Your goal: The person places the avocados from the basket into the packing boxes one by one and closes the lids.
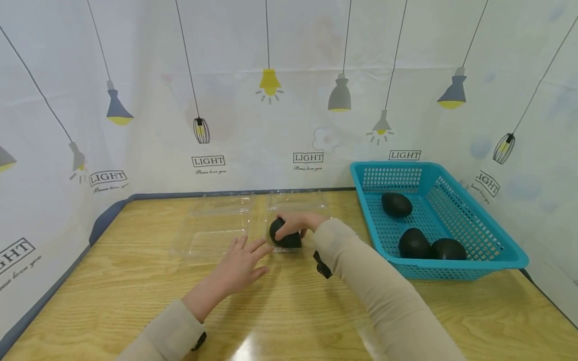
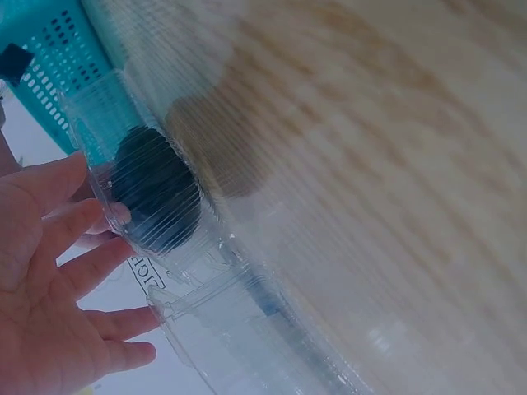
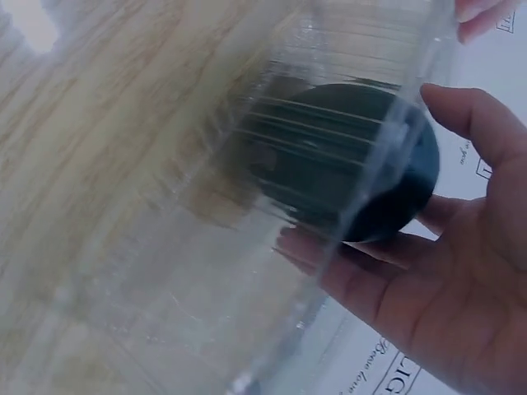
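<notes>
A dark oval fruit-like object (image 1: 285, 233) sits in the right-hand part of a clear plastic container (image 1: 215, 235). My right hand (image 1: 295, 224) grips it from above, thumb on one side and fingers on the other; the right wrist view shows the dark object (image 3: 354, 160) partly behind the ribbed clear wall, with my hand (image 3: 445, 271) around it. My left hand (image 1: 239, 265) lies just left and in front, fingers spread. In the left wrist view its fingertips touch the edge of the container (image 2: 222, 304), the left hand (image 2: 66, 280) holding nothing.
At the right of the wooden table (image 1: 113, 281) stands a blue perforated basket (image 1: 375, 230) with three dark oval objects inside, one of them (image 1: 396, 205) at the back. A white printed sheet (image 1: 244, 165) hangs behind the table.
</notes>
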{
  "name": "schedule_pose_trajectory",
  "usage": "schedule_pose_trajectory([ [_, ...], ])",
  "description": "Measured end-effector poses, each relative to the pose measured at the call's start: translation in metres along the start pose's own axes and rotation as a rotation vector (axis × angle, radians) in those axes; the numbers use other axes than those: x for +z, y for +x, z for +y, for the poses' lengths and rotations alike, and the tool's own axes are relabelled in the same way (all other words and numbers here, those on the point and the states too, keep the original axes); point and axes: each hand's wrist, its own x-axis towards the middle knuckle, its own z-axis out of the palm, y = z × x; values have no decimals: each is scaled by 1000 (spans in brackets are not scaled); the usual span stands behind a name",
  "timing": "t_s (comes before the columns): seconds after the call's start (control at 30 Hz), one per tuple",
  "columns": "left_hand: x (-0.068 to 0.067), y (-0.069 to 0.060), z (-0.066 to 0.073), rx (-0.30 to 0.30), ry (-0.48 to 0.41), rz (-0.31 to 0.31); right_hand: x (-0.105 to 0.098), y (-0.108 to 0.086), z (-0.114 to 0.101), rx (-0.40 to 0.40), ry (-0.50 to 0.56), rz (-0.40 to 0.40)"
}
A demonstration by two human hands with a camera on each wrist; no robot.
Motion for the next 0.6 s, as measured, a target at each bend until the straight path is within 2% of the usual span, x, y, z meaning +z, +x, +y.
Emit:
schedule_pose_trajectory([
  [0.1, 0, 1, 0, 1, 7, -1, -6, -1, -3, 22, -28, 3],
  [0.27, 0, 1, 0, 7, 4, 3, -24, -13, -9, 49, -44, -39],
  [0.43, 0, 0, 1, -6, -7, -12, -56, -37, -12, 54, -37, -52],
  [0.6, 1, 0, 1, -15, -12, -17, -94, -64, 3, 57, -49, 5],
])
